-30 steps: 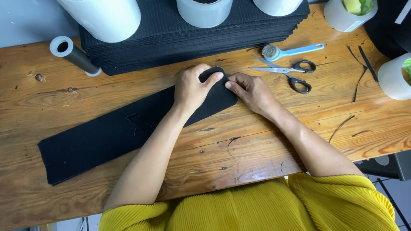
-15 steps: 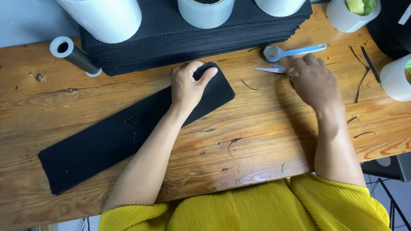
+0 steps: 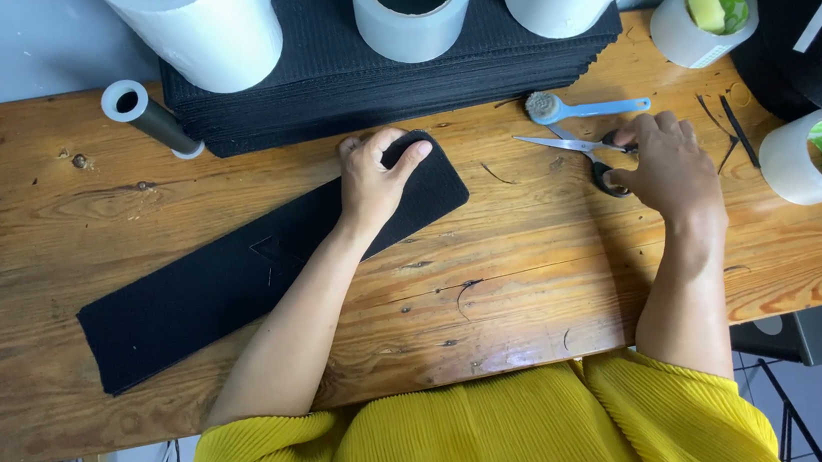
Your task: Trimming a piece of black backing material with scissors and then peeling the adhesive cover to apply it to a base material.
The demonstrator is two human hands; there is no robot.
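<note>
Small dark roll with a white core (image 3: pixel 144 118) lies at far left of the wooden table (image 3: pixel 48 216), just left of the stack of black sheets (image 3: pixel 366 75) at the back edge. White rolls (image 3: pixel 200 25) and a tape roll (image 3: pixel 412 5) stand on that stack, so room behind the work is shut off.

Black fabric strip (image 3: pixel 235 278) lies diagonally, low left to high right, its rounded end just in front of the stack. Left hand (image 3: pixel 376 179) rests flat on that end, fingers spread, thumb out, gripping nothing; likely pinning the strip so it does not slide.

Bare wood runs between the strip and the near table edge, open for moving.

Blue-handled brush (image 3: pixel 580 107) lies just behind the scissors (image 3: pixel 574 145). Right hand (image 3: pixel 661 162) covers the scissor handles, fingers curled on them; blades closed, pointing left. Whether it grips fully: cannot tell.

Tape rolls (image 3: pixel 816 162) crowd the right edge.
</note>
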